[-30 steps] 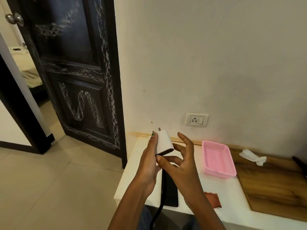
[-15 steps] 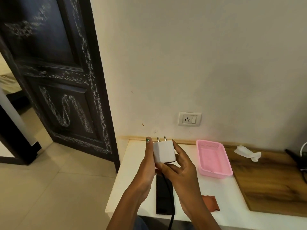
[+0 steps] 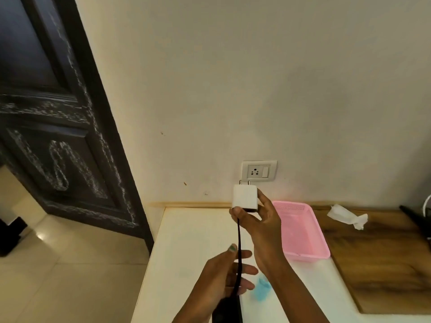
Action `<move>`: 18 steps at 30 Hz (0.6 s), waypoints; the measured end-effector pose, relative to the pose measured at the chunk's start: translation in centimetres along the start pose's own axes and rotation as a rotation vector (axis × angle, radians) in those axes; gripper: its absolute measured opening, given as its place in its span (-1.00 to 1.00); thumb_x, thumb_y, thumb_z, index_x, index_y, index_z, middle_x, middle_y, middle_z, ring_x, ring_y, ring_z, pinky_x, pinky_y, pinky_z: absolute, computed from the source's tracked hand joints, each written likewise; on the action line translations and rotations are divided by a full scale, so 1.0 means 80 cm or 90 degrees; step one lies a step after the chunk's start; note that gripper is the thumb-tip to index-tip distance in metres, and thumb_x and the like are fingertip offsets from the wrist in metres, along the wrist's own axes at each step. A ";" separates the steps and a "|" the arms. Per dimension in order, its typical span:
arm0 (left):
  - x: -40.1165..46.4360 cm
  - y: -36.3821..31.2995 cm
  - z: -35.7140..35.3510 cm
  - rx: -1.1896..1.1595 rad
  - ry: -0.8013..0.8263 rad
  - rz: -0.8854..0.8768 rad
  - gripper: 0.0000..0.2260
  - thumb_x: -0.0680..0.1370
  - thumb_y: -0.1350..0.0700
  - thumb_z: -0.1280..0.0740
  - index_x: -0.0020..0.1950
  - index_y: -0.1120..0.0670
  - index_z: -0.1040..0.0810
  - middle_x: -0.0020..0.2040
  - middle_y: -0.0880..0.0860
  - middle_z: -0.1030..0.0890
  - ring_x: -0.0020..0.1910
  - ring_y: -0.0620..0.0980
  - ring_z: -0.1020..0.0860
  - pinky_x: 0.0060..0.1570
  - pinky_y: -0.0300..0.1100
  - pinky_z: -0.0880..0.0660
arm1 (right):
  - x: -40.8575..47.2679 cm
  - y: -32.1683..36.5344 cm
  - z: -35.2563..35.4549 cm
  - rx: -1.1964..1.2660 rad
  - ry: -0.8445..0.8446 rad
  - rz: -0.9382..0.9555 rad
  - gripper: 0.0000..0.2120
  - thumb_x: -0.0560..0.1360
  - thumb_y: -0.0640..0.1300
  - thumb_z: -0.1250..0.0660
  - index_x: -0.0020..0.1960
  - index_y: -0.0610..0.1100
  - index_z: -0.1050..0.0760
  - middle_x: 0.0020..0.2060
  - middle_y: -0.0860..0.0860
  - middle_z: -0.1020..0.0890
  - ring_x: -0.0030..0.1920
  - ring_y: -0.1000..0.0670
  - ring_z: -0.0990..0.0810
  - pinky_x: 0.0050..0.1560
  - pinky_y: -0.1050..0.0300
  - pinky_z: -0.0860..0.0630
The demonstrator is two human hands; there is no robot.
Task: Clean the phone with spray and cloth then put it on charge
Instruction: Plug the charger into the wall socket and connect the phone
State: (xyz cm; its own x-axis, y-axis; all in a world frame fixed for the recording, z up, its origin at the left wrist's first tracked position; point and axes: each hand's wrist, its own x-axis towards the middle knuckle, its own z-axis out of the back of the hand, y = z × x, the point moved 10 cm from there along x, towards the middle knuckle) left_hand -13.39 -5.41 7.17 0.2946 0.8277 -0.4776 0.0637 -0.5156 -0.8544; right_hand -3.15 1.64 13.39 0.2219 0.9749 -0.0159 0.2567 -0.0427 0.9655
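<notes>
Charger held up just below the wall socket

Charger (image 3: 245,198), a white block with two metal pins pointing up, sits a little right of the frame centre. The right hand (image 3: 261,226) holds it, thumb at the bottom edge and fingers closed around its right side. The pins are just below the white socket (image 3: 259,170) on the wall, near it but not touching it.

From the bottom of the charger a black cable (image 3: 239,252) hangs down through the lower middle of the frame. The left hand (image 3: 224,278) is there, its fingers loosely curled around the cable; if they press it firmly, I cannot tell.

At the bottom edge, under the left hand, lies a dark flat thing, mostly hidden, which seems to be the phone (image 3: 226,311), on the white table (image 3: 186,252). Just right of it a small blue object (image 3: 263,289) is blurred.

Right of the hands a pink tray (image 3: 303,229) stands on the table. Further right is a wooden board (image 3: 384,264), and on its upper part a crumpled white tissue (image 3: 347,215). A dark carved door (image 3: 58,136) fills the left of the frame.
</notes>
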 end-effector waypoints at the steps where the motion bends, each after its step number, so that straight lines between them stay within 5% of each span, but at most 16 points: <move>1: 0.006 0.001 0.002 0.005 -0.003 -0.003 -0.68 0.61 -0.08 -0.12 0.00 0.04 -0.61 -0.29 -0.02 -0.71 -0.40 -0.06 -0.63 -0.23 -0.26 -0.57 | 0.018 -0.009 0.005 0.015 -0.012 -0.007 -0.37 0.32 -0.36 -0.48 0.33 -0.07 -0.40 0.10 -0.18 -0.59 -0.01 -0.13 -0.66 -0.02 -0.01 -0.61; 6: 0.040 0.007 0.019 0.038 -0.057 -0.012 -0.83 0.61 0.07 -0.21 0.01 0.02 -0.61 -0.31 -0.07 -0.69 -0.44 -0.11 -0.59 -0.26 -0.26 -0.53 | 0.099 -0.057 0.029 0.054 -0.048 -0.057 -0.38 0.33 -0.41 -0.46 0.33 -0.15 -0.39 0.08 -0.29 -0.55 0.05 -0.29 -0.60 -0.02 -0.05 -0.59; 14: 0.081 0.024 0.050 0.055 -0.105 -0.014 -0.83 0.60 0.18 -0.23 -0.01 0.01 -0.61 -0.35 -0.08 -0.68 -0.50 -0.13 -0.56 -0.48 -0.35 -0.39 | 0.199 -0.112 0.056 0.072 -0.082 -0.111 -0.40 0.36 -0.47 -0.41 0.35 -0.20 -0.37 0.06 -0.27 -0.54 -0.24 -0.11 -0.62 -0.17 0.09 -0.60; 18: 0.092 0.034 0.062 0.058 -0.115 -0.007 -0.82 0.60 0.19 -0.23 -0.02 -0.01 -0.61 -0.36 -0.09 -0.68 -0.51 -0.11 -0.55 -0.53 -0.35 -0.34 | 0.221 -0.127 0.065 0.066 -0.100 -0.117 -0.39 0.37 -0.50 -0.38 0.36 -0.20 -0.35 0.16 -0.29 -0.50 -0.12 -0.15 -0.60 -0.04 0.00 -0.58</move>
State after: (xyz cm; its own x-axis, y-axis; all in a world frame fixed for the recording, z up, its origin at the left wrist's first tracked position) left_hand -15.78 0.36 0.35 0.1177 0.8639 -0.4897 -0.0223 -0.4907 -0.8710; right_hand 3.07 18.20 1.98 0.3043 0.9226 -0.2372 0.3999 0.1023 0.9108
